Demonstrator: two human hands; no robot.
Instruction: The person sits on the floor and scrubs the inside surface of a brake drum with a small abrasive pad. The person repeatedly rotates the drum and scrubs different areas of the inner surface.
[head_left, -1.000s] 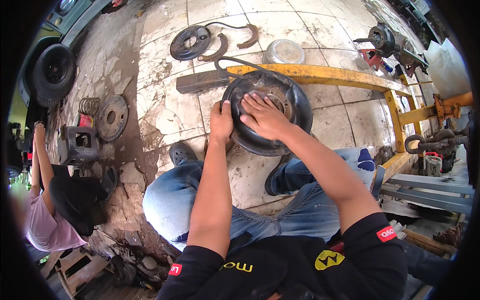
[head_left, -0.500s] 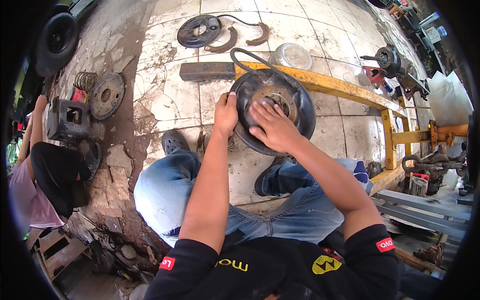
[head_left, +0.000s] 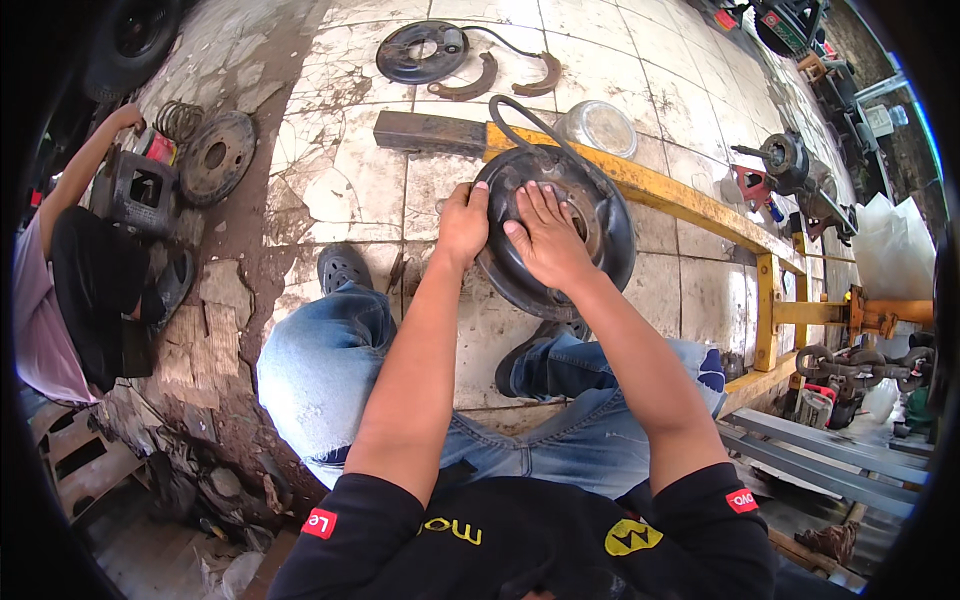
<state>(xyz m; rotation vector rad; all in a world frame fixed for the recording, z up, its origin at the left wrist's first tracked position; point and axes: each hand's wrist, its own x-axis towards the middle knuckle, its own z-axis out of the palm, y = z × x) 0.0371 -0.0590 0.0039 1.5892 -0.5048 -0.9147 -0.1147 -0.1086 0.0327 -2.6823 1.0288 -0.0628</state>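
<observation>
A black round brake backing plate (head_left: 612,262) is tilted up in front of me, with a black cable (head_left: 497,108) looping from its upper part. My left hand (head_left: 463,225) grips its left rim, the thumb on the near face and the fingers partly hidden behind it. Flat on the plate's face, left of the centre opening, lies my right hand (head_left: 550,240) with its fingers stretched out. Farther off on the tiles are a second backing plate (head_left: 397,62) with a cable, and two curved brake shoes (head_left: 473,84).
A yellow metal frame (head_left: 690,208) with a dark square end (head_left: 425,132) runs behind the plate to the right. Beyond it sits a round silvery part (head_left: 598,130). At left, another person's hand (head_left: 126,117) is near a coil spring (head_left: 178,120) and a rusty disc (head_left: 220,158).
My right hand has shifted slightly on the plate's face, its fingers now pointing more upward. The view has shifted. At left, the other person's arm reaches farther toward the spring.
</observation>
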